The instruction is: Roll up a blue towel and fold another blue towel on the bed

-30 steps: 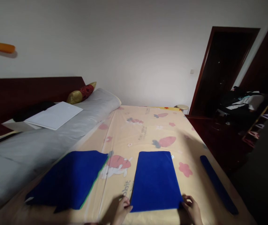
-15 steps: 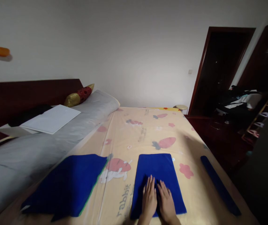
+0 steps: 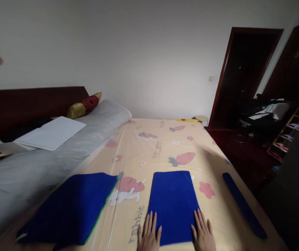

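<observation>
From the head camera, a folded blue towel (image 3: 173, 204) lies flat on the cream bedsheet (image 3: 162, 146), whose cartoon carrot print carries the readable word "rabbit" just left of the towel. The left hand (image 3: 148, 236) and right hand (image 3: 203, 234) both lie open and flat, fingers spread, gripping nothing, one at each near corner of the towel. Half a second ago the two palms lay side by side on the towel's middle; now they sit apart at its edges, while the second blue towel (image 3: 70, 209) to the left and the rolled blue towel (image 3: 243, 205) to the right are unchanged.
</observation>
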Motion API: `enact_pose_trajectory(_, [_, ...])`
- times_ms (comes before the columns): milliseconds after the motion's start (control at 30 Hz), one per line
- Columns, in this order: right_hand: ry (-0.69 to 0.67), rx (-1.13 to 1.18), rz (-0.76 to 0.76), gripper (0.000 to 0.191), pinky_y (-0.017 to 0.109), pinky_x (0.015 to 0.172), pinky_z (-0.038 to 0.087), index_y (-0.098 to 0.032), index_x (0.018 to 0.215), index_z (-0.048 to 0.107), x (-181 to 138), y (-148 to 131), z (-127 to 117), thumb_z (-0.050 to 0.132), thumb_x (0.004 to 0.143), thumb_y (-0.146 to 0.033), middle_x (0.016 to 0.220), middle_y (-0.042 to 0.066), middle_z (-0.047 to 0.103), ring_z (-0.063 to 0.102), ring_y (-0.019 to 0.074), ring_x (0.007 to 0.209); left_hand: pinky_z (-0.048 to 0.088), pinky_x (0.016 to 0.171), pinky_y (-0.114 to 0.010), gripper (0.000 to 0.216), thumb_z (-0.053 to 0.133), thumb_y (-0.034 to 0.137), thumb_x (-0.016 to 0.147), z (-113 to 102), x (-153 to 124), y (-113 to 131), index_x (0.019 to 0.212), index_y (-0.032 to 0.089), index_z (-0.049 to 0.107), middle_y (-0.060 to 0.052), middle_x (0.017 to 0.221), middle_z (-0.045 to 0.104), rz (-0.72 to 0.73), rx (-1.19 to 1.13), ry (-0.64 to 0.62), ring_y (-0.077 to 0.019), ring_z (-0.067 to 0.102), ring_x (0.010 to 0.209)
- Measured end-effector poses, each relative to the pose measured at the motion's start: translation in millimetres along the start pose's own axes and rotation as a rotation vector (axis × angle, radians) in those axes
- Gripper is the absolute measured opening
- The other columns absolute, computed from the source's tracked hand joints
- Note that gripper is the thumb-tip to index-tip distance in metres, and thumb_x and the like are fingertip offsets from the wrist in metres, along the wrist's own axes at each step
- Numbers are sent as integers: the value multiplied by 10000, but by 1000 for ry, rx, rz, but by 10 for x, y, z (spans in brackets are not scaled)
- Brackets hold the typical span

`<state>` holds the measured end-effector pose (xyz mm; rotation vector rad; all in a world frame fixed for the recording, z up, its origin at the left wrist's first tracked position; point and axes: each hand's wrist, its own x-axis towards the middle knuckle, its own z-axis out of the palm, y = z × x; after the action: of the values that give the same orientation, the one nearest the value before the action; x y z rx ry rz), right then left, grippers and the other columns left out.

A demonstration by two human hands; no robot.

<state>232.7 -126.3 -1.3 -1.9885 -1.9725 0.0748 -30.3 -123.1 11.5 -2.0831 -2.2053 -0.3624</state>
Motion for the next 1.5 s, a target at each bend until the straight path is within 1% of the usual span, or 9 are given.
enact_pose_trajectory(100, [80,-39,46,614,562,1105,304,-216,1430,348,-59,125,166,233,933,-557,1496,54,338,330,288,1379,137,1149,-591,521,311,390,905,66,-87,-121,1415,340,216,9,1518,337,-36,41,80,-236,356,1385])
enact_pose_trajectory(200, [144,-43,45,596,564,1099,314,-213,1423,371,11,-21,318,229,937,-528,1495,63,338,337,293,1375,109,1147,-620,522,292,329,913,147,-54,-22,1425,324,190,-8,1505,363,-20,44,160,-246,374,1373])
enact_pose_trajectory(433, [28,55,-186,480,463,1075,397,-279,1415,376,352,-561,466,315,948,-372,1482,22,341,357,244,1360,392,1063,-400,550,316,232,898,349,269,459,1429,307,199,38,1476,391,251,-16,123,-162,434,1333])
enact_pose_trajectory(700, [-57,62,-255,530,440,1048,439,-288,1388,415,835,-551,720,435,861,-240,1451,26,361,399,259,1328,432,1051,-436,588,355,197,860,582,809,482,1418,327,222,24,1476,380,340,-36,33,-192,453,1322])
enact_pose_trajectory(867, [-30,98,-368,543,436,1122,343,-292,1461,226,1376,-598,546,360,934,-292,1516,8,256,289,232,1393,382,1102,-452,631,294,124,866,497,1361,549,1443,295,107,9,1515,326,410,-33,24,-175,358,1384])
enact_pose_trajectory(1033, [-138,135,-420,533,421,1162,257,-250,1477,158,2025,-556,347,258,975,-402,1535,7,239,222,198,1423,337,1122,-464,543,273,265,933,387,2011,532,1451,296,111,-9,1537,302,359,-57,-47,-181,317,1406])
enact_pose_trajectory(1167, [-138,68,-194,630,428,1173,217,-156,1464,242,2314,-241,330,224,957,-529,1529,61,266,223,213,1426,265,1139,-501,540,248,430,942,337,2312,202,1451,265,172,-35,1550,270,97,-25,-44,-207,275,1425])
enact_pose_trajectory(1333, [-51,-44,51,663,467,1181,139,-66,1446,273,2357,-164,375,254,952,-508,1527,121,260,217,254,1428,97,1168,-559,537,239,402,940,259,2339,26,1448,233,191,-57,1547,285,-24,60,60,-224,221,1443])
enact_pose_trajectory(1500, [-85,33,-115,533,450,1165,203,-163,1448,297,2151,-700,421,265,960,-376,1533,70,245,204,225,1431,240,1143,-466,516,256,273,937,366,2054,503,1444,257,161,-22,1509,382,220,16,102,-180,313,1403])
